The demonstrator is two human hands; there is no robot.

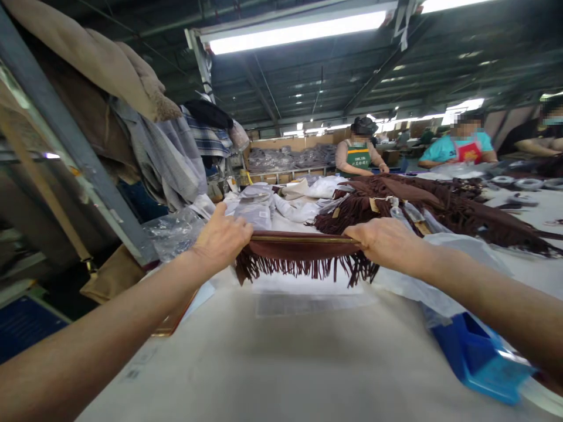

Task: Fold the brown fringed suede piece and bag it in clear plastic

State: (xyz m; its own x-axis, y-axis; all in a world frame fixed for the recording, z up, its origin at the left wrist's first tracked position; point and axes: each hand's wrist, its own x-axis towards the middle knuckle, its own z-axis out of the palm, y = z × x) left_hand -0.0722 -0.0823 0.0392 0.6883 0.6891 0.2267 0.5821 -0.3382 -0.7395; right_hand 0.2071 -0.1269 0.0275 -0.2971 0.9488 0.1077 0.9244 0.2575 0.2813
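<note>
Bare forearms stretch to left hand and right hand, gripping opposite ends of a brown, fringed, gold-zipped bag.

Pouch — back hidden, rightmost person cropped, apron lettering blurred

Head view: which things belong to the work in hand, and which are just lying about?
In the work:
- Fringed piece, stretched between both hands
- Its zip, along the top edge
- Left hand and right hand, each gripping one end

Apparently just lying about:
- Blue bin
- Tan bag
- Clothes

Unclear: brown pile, similarly fringed but untouched by these hands.
</note>
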